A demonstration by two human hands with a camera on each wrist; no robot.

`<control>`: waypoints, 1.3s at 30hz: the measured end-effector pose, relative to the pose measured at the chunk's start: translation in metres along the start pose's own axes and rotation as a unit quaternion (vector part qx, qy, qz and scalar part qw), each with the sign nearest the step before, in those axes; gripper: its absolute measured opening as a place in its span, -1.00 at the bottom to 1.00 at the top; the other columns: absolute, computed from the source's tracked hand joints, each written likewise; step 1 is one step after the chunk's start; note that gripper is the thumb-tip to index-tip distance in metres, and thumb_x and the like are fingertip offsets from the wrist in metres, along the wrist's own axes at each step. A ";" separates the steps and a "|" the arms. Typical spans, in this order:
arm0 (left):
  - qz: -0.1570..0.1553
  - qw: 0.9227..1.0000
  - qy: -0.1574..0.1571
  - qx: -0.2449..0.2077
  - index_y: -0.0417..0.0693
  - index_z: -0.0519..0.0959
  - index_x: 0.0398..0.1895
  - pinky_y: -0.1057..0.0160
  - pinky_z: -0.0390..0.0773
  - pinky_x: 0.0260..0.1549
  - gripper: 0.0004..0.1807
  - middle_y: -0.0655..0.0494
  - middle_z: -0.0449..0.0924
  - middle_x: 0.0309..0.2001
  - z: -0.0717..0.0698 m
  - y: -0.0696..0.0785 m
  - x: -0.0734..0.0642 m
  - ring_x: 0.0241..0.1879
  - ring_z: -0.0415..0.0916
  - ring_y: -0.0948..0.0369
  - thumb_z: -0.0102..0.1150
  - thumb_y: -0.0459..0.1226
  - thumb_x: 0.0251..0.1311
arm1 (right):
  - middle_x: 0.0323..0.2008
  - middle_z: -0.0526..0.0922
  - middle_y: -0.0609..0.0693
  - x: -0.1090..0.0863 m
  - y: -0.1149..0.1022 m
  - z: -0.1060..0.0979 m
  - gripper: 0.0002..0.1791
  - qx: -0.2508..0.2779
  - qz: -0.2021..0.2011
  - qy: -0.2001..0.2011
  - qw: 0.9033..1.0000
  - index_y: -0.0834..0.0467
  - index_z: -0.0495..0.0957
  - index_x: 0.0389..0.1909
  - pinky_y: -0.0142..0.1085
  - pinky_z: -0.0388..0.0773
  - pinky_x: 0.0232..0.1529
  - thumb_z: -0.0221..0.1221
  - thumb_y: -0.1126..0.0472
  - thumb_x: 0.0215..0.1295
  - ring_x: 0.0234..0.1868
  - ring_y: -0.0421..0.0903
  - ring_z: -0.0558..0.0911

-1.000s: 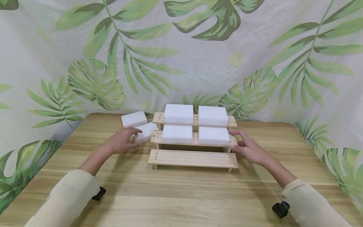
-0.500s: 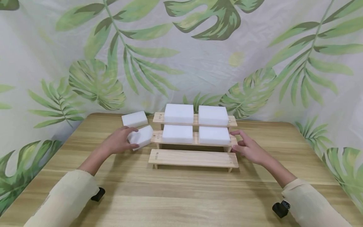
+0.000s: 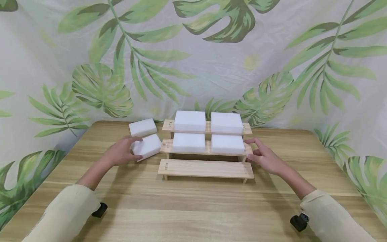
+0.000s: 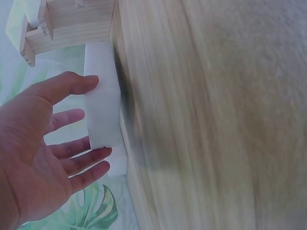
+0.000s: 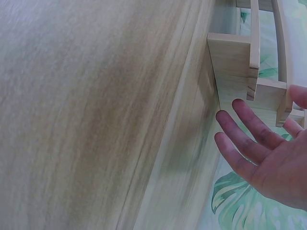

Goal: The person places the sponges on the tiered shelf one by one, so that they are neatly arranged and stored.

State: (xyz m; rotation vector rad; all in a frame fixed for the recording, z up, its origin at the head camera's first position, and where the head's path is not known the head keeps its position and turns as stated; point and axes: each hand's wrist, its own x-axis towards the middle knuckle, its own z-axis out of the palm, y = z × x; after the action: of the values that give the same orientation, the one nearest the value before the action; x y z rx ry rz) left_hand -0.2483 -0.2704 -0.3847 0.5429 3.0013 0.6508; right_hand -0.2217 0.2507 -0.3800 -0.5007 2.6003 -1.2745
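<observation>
A white foam block (image 3: 148, 146) lies on the table left of the stepped wooden rack (image 3: 205, 168). My left hand (image 3: 121, 151) grips its left end, thumb at the front and fingers at the back and end. The left wrist view shows the thumb against the long side of the foam block (image 4: 103, 110). My right hand (image 3: 266, 159) holds the right end of the rack's middle step, thumb in front and index finger behind. In the right wrist view, the other fingers of the right hand (image 5: 268, 148) stay spread. Two blocks sit on each of the upper and middle steps.
Another white foam block (image 3: 142, 127) lies behind the gripped one, near the table's back edge. The wooden table (image 3: 193, 208) stretches toward me in front of the rack. A leaf-print cloth (image 3: 217, 77) hangs close behind the table.
My left hand has drawn the near foam block leftward and slightly toward me, away from beside the rack. The right hand and the rack have stayed in place.
</observation>
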 end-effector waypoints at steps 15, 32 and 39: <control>0.022 0.998 0.064 -0.013 -0.41 0.55 0.20 -0.11 0.56 -0.14 -0.30 -0.39 0.60 0.08 -0.020 -0.003 -0.017 -0.06 0.57 -0.16 0.55 -0.21 0.01 | -0.17 0.76 0.26 0.000 0.000 0.001 -0.45 -0.005 0.002 0.001 1.000 0.26 0.12 0.47 0.04 0.62 -0.09 0.03 0.27 0.58 0.01 0.21 0.71; 0.074 0.989 0.124 0.004 -0.31 0.64 0.09 0.15 0.47 -0.39 -0.35 -0.23 0.71 -0.13 -0.044 0.009 -0.029 -0.25 0.58 -0.03 0.61 -0.23 -0.14 | -0.17 0.76 0.26 0.000 0.000 0.000 -0.46 -0.004 0.003 0.000 1.000 0.26 0.12 0.46 0.04 0.62 -0.08 0.02 0.28 0.57 0.02 0.21 0.71; 0.113 0.981 0.158 0.017 -0.27 0.66 0.05 0.18 0.47 -0.40 -0.34 -0.14 0.72 -0.17 -0.048 0.015 -0.030 -0.24 0.59 0.02 0.66 -0.27 -0.24 | -0.18 0.75 0.26 0.000 -0.001 0.000 -0.46 -0.006 0.002 0.000 1.000 0.27 0.12 0.46 0.03 0.63 -0.10 0.02 0.27 0.57 0.01 0.21 0.72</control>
State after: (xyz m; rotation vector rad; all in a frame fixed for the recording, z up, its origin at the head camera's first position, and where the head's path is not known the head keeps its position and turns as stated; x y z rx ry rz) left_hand -0.2200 -0.2869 -0.3366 0.8708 3.2791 0.7667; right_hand -0.2210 0.2500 -0.3792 -0.4971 2.6089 -1.2600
